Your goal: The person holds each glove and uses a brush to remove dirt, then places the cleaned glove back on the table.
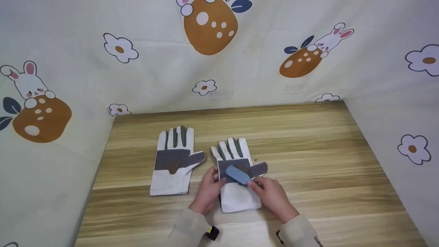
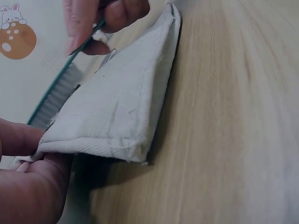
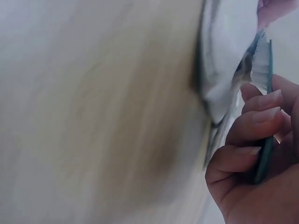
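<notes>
A white work glove with grey palm panels [image 1: 240, 199] lies on the wooden table, fingers pointing to the back. My left hand [image 1: 208, 192] pinches its left edge between thumb and fingers; the left wrist view shows that edge lifted a little. In my right hand [image 1: 274, 196] is a small blue-green brush [image 1: 238, 174], its handle inside the curled fingers [image 3: 247, 126]. The white bristles [image 3: 260, 70] face the glove's palm and stand close against it. Left of them lies a second glove [image 1: 169, 183] of the same kind, palm up, with a brown patch [image 1: 173, 167].
The wooden table [image 1: 308, 144] carries both gloves. Behind and on both sides hangs a pale cloth [image 1: 154, 75] printed with rabbits, fruit and flowers, which meets the table's back edge.
</notes>
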{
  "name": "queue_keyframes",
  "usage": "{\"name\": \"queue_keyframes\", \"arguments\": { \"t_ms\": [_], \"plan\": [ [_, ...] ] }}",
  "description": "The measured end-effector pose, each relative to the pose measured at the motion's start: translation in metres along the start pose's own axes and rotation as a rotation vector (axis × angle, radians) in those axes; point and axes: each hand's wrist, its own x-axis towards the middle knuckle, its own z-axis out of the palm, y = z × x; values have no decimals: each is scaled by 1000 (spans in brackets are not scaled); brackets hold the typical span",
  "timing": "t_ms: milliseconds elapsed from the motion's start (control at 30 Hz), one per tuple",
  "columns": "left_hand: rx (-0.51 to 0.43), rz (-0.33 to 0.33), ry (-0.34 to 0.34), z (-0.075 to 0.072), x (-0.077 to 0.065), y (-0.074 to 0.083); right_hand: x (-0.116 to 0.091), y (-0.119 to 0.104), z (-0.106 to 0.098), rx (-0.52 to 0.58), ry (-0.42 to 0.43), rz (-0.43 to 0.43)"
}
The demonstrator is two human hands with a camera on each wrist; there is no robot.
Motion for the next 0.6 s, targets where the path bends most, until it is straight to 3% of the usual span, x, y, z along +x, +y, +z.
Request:
{"name": "queue_keyframes", "arguments": {
  "t_ms": [167, 600],
  "plan": [
    [-28, -27, -2, 0, 1, -1, -2, 7, -4, -22, -1, 9],
    [-36, -9, 11, 2, 0, 0, -9, 23, -14, -26, 5, 49]
  ]
}}
